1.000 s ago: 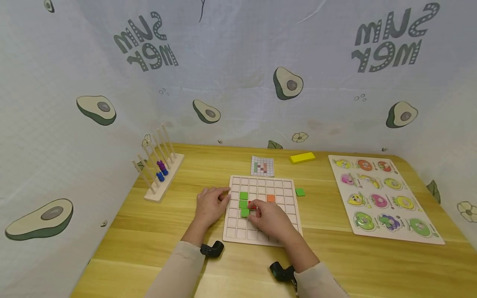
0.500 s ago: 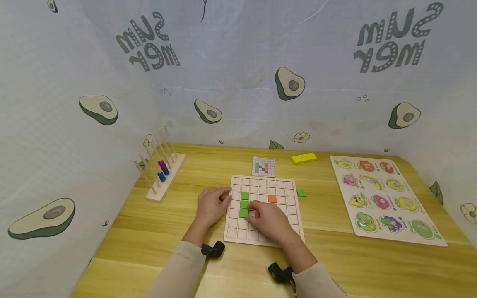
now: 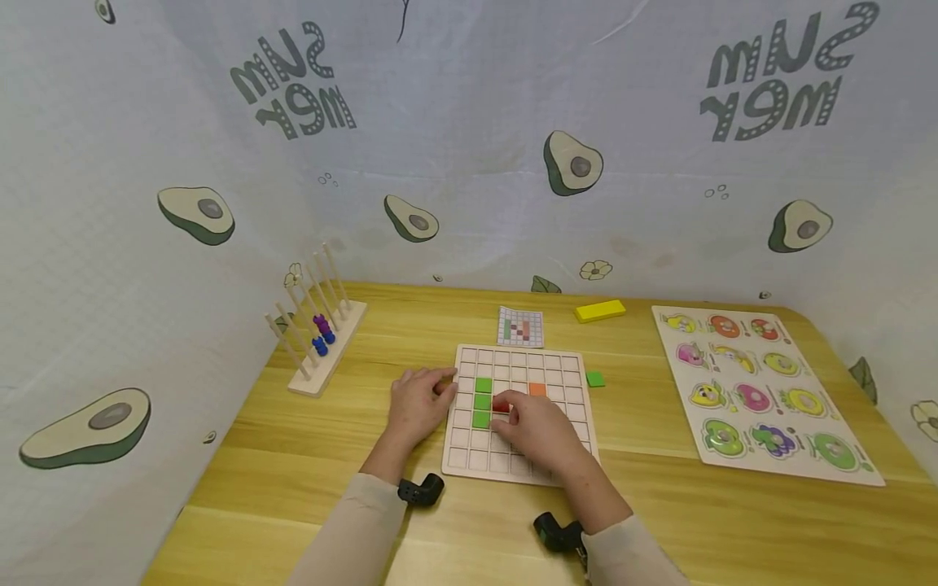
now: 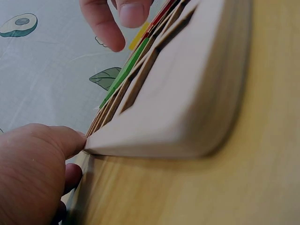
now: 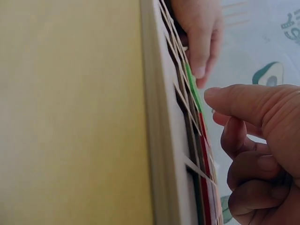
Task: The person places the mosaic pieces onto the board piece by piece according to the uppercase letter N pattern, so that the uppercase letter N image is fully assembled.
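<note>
A square wooden grid board (image 3: 470, 461) lies on the table. Several tiles sit in its cells: green tiles (image 3: 481, 402) stacked in one column, a red tile (image 3: 501, 408) beside the middle green one, and an orange tile (image 3: 537, 390) farther right. My right hand (image 3: 541, 431) hovers over the board, index fingertip at the red tile; in the right wrist view, thumb and index (image 5: 239, 101) stand apart with no tile visible between them. At the board's left edge rests my left hand (image 3: 419, 404); the left wrist view has a fingertip touching the board's side.
Behind the board lies a pattern card (image 3: 521, 327), with a yellow block (image 3: 600, 311) to its right. One loose green tile (image 3: 595, 379) is by the board's right edge. A peg stand (image 3: 330, 356) with beads stands left, a fruit puzzle board (image 3: 740, 373) right.
The right hand's fingers have parted slightly from the green tiles, and more of the red tile shows. My left hand stays at the board's edge. The whole view has shifted slightly.
</note>
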The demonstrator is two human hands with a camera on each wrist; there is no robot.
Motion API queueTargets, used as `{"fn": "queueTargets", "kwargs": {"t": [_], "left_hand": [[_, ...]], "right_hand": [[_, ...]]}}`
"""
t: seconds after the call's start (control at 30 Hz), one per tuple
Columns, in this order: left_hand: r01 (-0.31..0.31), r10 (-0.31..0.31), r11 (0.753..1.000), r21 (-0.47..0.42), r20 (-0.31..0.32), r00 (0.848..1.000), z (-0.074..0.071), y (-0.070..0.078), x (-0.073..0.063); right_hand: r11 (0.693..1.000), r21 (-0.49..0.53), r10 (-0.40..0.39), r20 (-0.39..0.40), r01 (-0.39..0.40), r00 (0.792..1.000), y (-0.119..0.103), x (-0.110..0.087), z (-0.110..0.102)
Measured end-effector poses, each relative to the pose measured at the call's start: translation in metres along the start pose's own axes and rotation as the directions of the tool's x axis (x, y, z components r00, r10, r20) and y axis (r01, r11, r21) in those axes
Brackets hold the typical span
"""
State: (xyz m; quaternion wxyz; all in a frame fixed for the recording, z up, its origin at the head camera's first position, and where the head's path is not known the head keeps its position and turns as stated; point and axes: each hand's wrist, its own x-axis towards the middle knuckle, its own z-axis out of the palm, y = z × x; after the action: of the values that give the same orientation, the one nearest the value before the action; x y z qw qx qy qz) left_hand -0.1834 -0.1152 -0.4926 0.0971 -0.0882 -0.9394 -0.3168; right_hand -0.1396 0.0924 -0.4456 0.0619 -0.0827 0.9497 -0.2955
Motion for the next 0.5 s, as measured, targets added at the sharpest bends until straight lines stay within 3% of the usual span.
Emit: {"fn": "queueTargets", "kwargs": {"t": [0.5], "left_hand": [[0.013, -0.013, 1.000, 0.010, 0.008, 1.000, 0.001, -0.001, 0.001]], "right_hand": [[0.985, 0.084, 0.150, -0.010, -0.149, 0.989, 0.045, 0.006, -0.041]]}}
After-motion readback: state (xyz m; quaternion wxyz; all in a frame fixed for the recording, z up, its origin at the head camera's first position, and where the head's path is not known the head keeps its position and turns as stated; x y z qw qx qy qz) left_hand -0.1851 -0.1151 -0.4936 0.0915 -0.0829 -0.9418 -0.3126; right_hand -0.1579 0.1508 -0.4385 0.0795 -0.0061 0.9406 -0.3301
